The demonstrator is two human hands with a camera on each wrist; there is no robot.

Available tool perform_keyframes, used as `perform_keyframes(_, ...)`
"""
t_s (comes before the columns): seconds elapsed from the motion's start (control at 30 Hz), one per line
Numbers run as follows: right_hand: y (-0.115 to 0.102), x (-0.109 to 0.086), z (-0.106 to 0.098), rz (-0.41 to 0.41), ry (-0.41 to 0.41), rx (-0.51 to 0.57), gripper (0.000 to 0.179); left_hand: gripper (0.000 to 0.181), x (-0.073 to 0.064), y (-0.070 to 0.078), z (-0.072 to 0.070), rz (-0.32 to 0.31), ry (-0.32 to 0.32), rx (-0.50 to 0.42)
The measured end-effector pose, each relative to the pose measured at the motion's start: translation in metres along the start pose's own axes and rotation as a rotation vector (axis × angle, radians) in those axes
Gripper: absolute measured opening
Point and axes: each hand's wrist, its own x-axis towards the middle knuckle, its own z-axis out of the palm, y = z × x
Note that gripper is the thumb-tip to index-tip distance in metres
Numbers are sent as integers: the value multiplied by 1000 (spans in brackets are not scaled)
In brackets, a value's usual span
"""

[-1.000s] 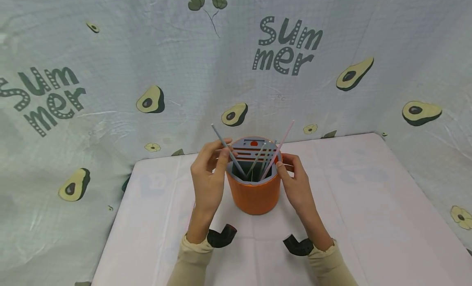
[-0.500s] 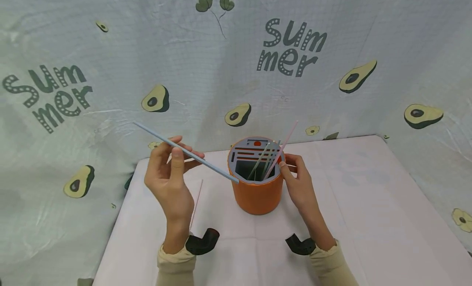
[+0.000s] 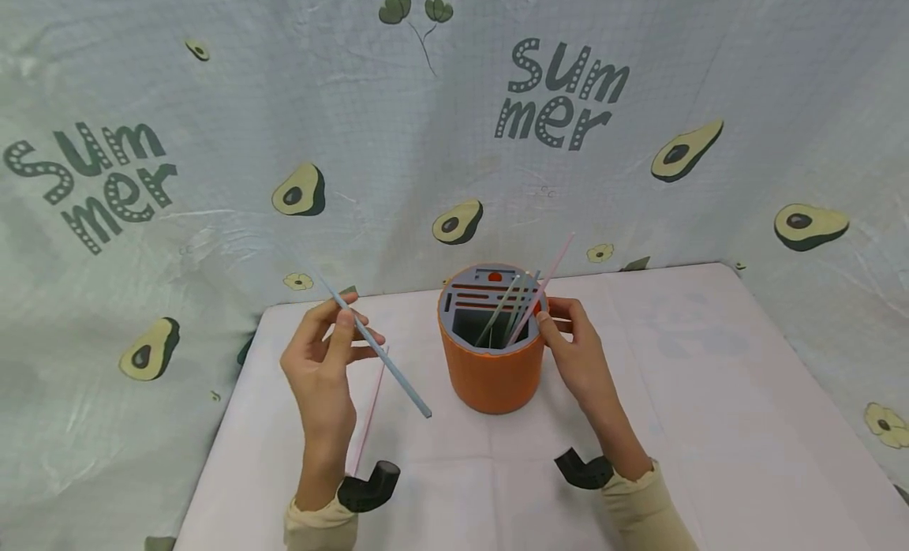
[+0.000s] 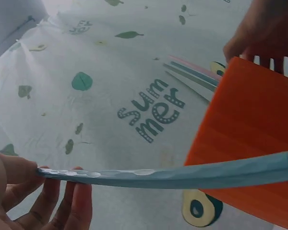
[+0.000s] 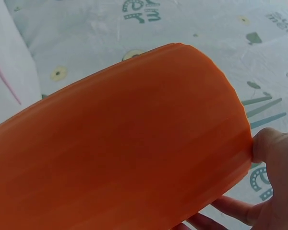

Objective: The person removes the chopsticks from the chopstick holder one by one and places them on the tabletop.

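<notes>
My left hand (image 3: 321, 369) pinches a light blue straw (image 3: 394, 371) between thumb and fingers, left of an orange pen holder (image 3: 493, 381). The straw slants down to the right, its lower end apart from the holder. In the left wrist view that straw (image 4: 197, 177) crosses in front of the orange wall. My right hand (image 3: 577, 357) grips the holder's right rim, thumb at the front edge and fingers behind. Several green, blue and pink straws (image 3: 525, 316) lean in the holder's grey slotted top (image 3: 454, 298), their lower ends hidden inside.
A thin pink straw (image 3: 371, 413) lies on the white-covered table (image 3: 682, 425), partly behind the left wrist. A printed cloth (image 3: 383, 140) with avocados hangs behind the table. Each wrist wears a black camera mount (image 3: 369, 488).
My left hand has drawn the blue straw out of the holder and off to the left, then tilted its lower end downward. The right hand keeps its grip on the holder.
</notes>
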Motion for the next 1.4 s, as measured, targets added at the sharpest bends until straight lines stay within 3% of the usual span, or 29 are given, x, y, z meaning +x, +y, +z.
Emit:
perform_keyframes(0.13,0,0,-2,-7,-8,-5,50,24,-7,-20,-10,-250,-93,239)
perform_keyframes(0.23,0,0,-3,-13,-7,-14,51,23,-13,-37,-15,-404,-160,352)
perform_keyframes(0.33,1,0,-3,-16,-8,-19,51,22,-19,-51,-19,-496,-174,390)
perform_keyframes(0.47,1,0,-2,-12,-13,-19,51,20,-26,-66,-21,-562,-179,423)
perform_keyframes(0.67,-2,0,-2,-4,-12,-10,50,21,-32,-84,-25,-619,-196,499)
perform_keyframes(0.9,-1,0,-2,-2,-13,-9,49,23,-41,-100,-32,-642,-195,624)
perform_keyframes(1.0,1,0,-1,-9,-9,-15,49,24,-43,-106,-36,-629,-210,718)
perform_keyframes(1.2,2,1,0,-19,-1,-28,50,34,-48,-115,-43,-544,-267,931)
perform_keyframes(1.4,2,1,0,-15,1,-34,52,37,-51,-124,-45,-488,-271,1067)
